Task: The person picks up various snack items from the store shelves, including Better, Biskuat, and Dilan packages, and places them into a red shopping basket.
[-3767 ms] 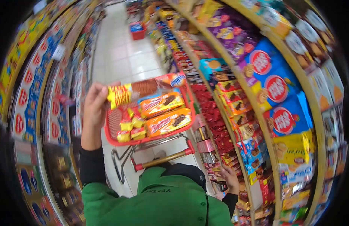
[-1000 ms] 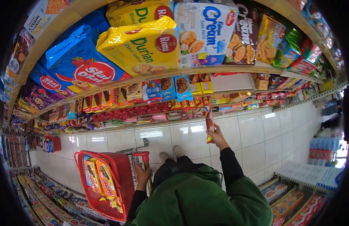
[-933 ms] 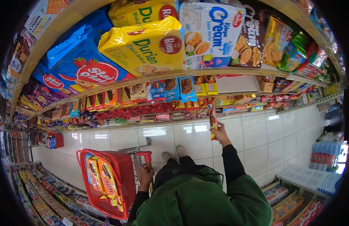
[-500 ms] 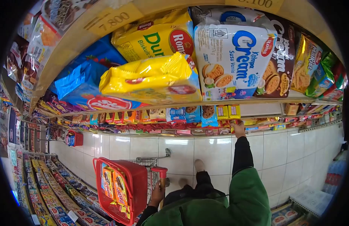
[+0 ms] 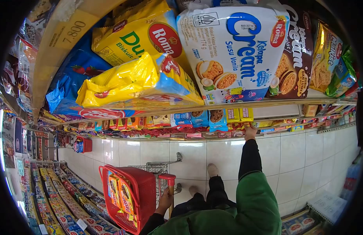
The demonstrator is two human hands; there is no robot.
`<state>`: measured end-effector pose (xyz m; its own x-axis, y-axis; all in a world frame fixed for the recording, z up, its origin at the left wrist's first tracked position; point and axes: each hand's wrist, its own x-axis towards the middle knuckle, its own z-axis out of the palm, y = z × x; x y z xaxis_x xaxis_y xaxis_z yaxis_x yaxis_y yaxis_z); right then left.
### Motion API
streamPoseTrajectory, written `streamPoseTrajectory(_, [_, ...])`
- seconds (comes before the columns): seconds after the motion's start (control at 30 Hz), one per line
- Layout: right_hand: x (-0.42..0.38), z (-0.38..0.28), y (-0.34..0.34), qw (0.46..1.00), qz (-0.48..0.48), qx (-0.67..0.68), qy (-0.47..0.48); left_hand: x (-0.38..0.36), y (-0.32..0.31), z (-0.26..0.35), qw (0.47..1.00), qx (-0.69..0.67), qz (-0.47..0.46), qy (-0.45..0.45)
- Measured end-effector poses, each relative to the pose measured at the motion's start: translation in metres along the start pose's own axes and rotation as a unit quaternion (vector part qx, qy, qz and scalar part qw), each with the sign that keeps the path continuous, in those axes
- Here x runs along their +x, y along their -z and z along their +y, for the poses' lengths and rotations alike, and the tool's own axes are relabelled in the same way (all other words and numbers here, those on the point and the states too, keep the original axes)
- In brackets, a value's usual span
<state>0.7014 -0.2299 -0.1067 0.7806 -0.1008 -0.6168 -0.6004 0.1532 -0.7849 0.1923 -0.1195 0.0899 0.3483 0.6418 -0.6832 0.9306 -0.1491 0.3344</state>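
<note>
My left hand (image 5: 164, 201) is closed round the upright handle (image 5: 171, 192) of a shopping trolley (image 5: 160, 169). Beside that hand, a red plastic basket (image 5: 145, 184) stands on the trolley, with orange biscuit packs (image 5: 120, 192) and smaller yellow packets inside. My right arm stretches forward to a lower shelf. There my right hand (image 5: 250, 132) is at the front of a row of goods, just below two yellow packs (image 5: 239, 115). Its fingertips are too small and partly hidden to show whether they grip anything. A blue cookie pack (image 5: 218, 120) sits left of the yellow ones.
Close to the camera, an upper shelf (image 5: 158, 112) holds a leaning yellow biscuit pack (image 5: 138, 84) and a white Kelapa Cream pack (image 5: 233, 51). Another red basket (image 5: 83, 144) is farther down the aisle. Display racks (image 5: 52, 196) line the left side. My feet are on the tiled floor (image 5: 189, 156).
The view has shifted and come nearer the upper shelf. My right hand stays at the lower shelf by the yellow packs. My left hand keeps hold of the trolley handle.
</note>
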Motion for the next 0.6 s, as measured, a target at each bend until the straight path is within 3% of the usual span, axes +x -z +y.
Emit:
streamPoseTrajectory(0.13, [-0.010,-0.006,0.009,0.994,-0.096,0.021,-0.046,-0.004,0.006,0.013,0.999,-0.033,0.004,0.002])
streamPoseTrajectory(0.23, [-0.016,-0.009,0.017,0.982,-0.168,-0.027,-0.078,0.017,-0.002,-0.014,0.990,-0.135,-0.018,-0.031])
streamPoseTrajectory(0.37, [-0.008,-0.005,0.022,0.976,-0.205,0.052,-0.048,0.047,-0.002,-0.014,0.978,-0.202,-0.038,-0.043])
streamPoseTrajectory(0.47, [-0.013,-0.011,0.019,0.978,-0.175,0.094,-0.061,0.054,0.004,0.006,0.962,-0.268,-0.052,-0.016])
streamPoseTrajectory(0.5, [0.016,0.015,0.029,0.964,-0.236,-0.076,0.100,0.052,0.006,0.010,0.966,-0.251,-0.051,-0.034])
streamPoseTrajectory(0.53, [0.043,0.041,0.038,0.892,-0.285,-0.240,0.255,0.050,0.008,0.014,0.970,-0.234,-0.048,-0.052])
streamPoseTrajectory(0.6, [0.053,0.065,0.053,0.800,-0.321,-0.368,0.348,0.050,0.010,0.013,0.973,-0.214,-0.051,-0.072])
